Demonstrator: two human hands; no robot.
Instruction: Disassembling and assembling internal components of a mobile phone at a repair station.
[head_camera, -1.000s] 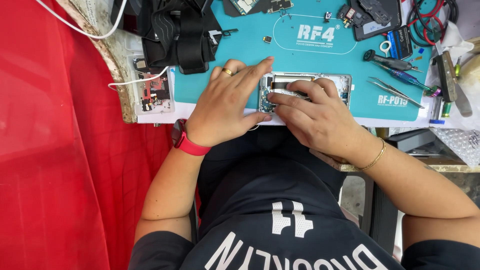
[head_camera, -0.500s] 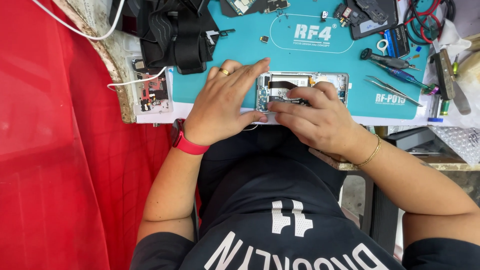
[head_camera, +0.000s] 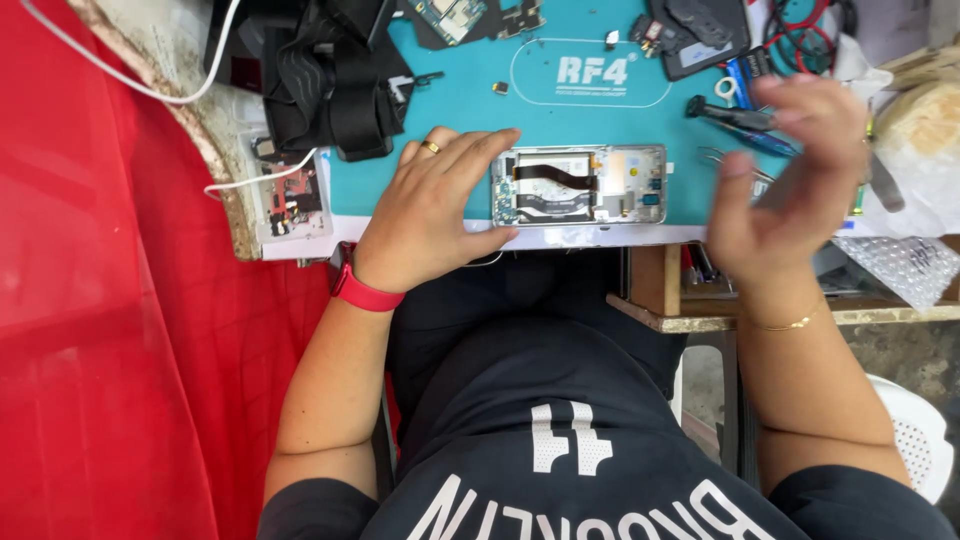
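The teal mat carries the opened phone, lying flat near its front edge with the black flex cable and inner parts exposed. The left hand rests palm-down with fingers spread, fingertips touching the phone's left end. The right hand is raised, blurred, fingers loosely apart and holding nothing, above the tools right of the phone.

Right hand motion-blurred; tools behind it partly hidden; circuit board cut off.
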